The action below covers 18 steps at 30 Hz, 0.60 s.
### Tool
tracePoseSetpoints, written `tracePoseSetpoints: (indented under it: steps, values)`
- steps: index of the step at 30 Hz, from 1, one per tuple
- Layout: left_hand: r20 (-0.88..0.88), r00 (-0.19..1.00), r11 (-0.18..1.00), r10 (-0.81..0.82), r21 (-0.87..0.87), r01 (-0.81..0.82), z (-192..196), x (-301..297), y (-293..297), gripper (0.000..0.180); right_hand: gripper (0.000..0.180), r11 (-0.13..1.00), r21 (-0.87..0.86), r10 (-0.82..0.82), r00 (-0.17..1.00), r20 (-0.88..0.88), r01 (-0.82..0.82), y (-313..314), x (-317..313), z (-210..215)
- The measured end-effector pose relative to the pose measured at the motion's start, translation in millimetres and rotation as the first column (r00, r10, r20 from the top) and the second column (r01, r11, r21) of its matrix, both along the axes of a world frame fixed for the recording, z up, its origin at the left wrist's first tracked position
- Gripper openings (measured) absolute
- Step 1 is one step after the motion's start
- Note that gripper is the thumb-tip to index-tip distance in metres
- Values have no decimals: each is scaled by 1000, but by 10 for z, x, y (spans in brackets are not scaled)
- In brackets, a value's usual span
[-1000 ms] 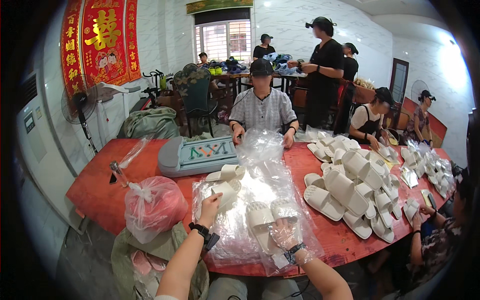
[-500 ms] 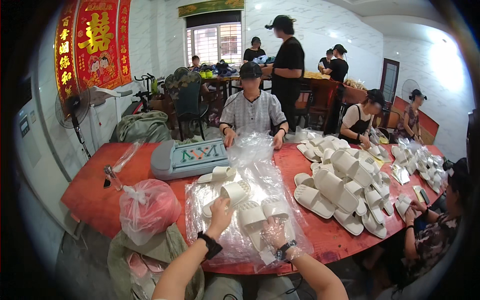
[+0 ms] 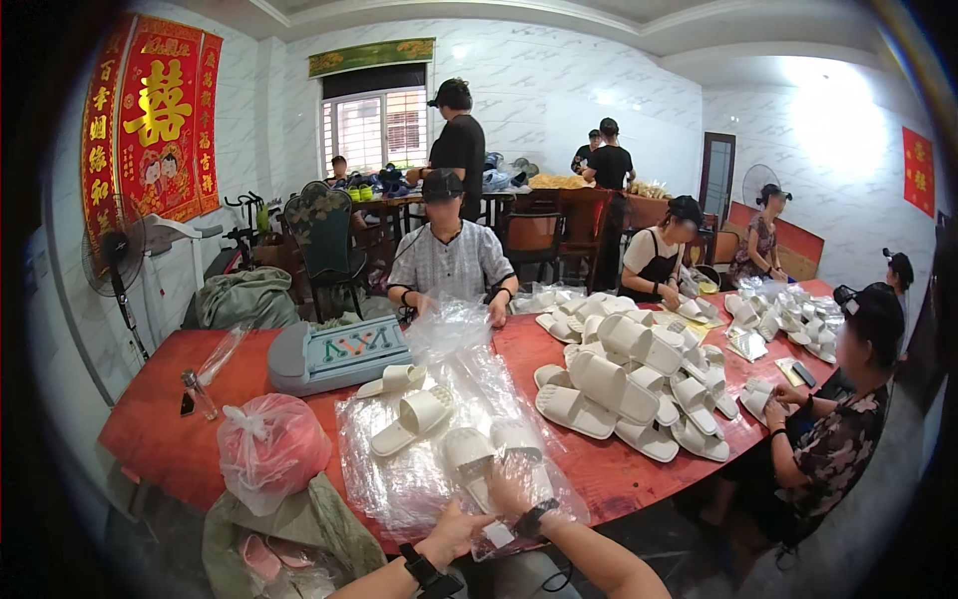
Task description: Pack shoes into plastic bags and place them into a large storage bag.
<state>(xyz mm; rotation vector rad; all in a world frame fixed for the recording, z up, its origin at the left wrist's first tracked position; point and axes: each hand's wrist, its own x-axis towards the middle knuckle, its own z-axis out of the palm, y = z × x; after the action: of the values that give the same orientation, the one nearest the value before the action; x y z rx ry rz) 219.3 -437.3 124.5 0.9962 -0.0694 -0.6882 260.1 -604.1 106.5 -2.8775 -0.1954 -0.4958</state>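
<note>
Head view: a bagged white slipper point(image 3: 469, 454), long axis toward 11 o'clock, is gripped by the left hand point(image 3: 454, 534) and right hand point(image 3: 511, 491), both closed.

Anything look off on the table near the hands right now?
Nothing damaged or spilled. The slippers are heaped loosely, and the clear bags lie crumpled under the left hand and right hand. That looks like ordinary packing clutter.

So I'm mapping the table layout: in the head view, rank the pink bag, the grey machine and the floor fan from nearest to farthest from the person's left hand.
1. Pink bag, on the table to the left of the left hand.
2. Grey machine, further back on the table.
3. Floor fan, off the table by the left wall.
</note>
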Motion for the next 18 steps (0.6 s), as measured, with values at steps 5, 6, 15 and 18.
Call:
tracePoseSetpoints:
  steps: [5, 6, 15, 18]
  values:
    - [-40, 976, 977, -212, -29, 211, 181, -333, 11, 57, 28, 987, 86, -142, 985, 95, 134, -123, -295, 192]
    - [-40, 975, 976, -217, -29, 216, 86, -365, 20, 57, 28, 987, 86, -147, 985, 95, 139, -134, -338, 146]
    - [-94, 927, 931, -362, -94, 354, -1065, -736, 189, 76, 35, 991, 129, -33, 997, -75, 43, -155, -916, -419]
    - [186, 892, 911, -412, 81, 404, -1261, -774, 206, 79, 41, 986, 164, -14, 991, -135, 37, -150, -1235, -320]
